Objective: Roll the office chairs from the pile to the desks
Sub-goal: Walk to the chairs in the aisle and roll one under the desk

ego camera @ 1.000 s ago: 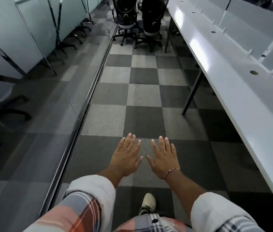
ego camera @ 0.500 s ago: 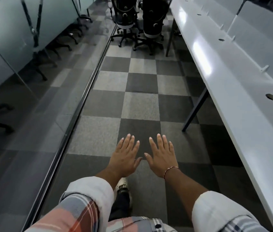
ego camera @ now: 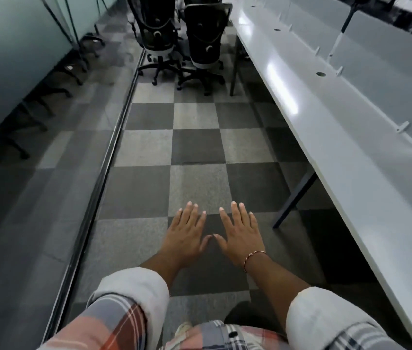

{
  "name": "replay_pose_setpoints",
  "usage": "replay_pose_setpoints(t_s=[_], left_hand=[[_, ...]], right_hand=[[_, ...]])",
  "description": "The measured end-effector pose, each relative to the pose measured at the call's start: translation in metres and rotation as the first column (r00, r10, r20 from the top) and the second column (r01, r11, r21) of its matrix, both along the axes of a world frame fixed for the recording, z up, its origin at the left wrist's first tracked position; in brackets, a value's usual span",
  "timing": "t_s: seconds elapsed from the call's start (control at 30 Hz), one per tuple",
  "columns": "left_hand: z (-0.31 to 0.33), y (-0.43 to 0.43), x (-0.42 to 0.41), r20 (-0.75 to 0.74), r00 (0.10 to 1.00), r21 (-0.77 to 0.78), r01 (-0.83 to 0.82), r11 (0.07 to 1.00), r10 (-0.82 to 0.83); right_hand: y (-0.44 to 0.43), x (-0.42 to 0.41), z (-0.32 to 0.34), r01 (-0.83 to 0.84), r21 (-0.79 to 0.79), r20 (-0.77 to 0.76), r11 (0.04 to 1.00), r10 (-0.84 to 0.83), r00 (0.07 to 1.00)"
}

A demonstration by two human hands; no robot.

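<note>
Chairs (ego camera: pixel 206 34) nearer than before

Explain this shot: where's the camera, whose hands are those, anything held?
There is no machine here. A person wears one wide-angle camera on the head, looking forward and down, so this is their own view. The left hand and the right hand, which wears a bracelet, are stretched out flat above the checkered carpet, with no grip on anything. Ahead, a left chair and a right chair, both black, stand side by side. A long white desk runs along the right and a glass wall along the left. The job is rolling chairs to desks.
</note>
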State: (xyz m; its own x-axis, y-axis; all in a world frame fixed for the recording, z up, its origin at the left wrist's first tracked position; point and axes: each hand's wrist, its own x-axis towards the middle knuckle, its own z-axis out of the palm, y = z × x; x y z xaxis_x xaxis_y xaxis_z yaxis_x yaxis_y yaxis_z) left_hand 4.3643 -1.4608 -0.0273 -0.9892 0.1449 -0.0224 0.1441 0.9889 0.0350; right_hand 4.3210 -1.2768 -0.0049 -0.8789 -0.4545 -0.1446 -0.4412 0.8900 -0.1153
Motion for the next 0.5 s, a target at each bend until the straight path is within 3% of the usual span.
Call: replay_pose_setpoints(t_s=[0.17,0.5], left_hand=[[-0.006,-0.010,-0.095,0.026,0.999,0.025,-0.022,0.999,0.021],[-0.010,-0.024,-0.313,0.045,0.998,0.014,-0.053,0.998,0.053]], right_hand=[[-0.013,-0.095,-0.011,0.041,-0.021,-0.005,0.999,-0.041,0.999],[-0.021,-0.324,-0.007,-0.067,0.039,-0.010,0.997,0.067,0.998]])
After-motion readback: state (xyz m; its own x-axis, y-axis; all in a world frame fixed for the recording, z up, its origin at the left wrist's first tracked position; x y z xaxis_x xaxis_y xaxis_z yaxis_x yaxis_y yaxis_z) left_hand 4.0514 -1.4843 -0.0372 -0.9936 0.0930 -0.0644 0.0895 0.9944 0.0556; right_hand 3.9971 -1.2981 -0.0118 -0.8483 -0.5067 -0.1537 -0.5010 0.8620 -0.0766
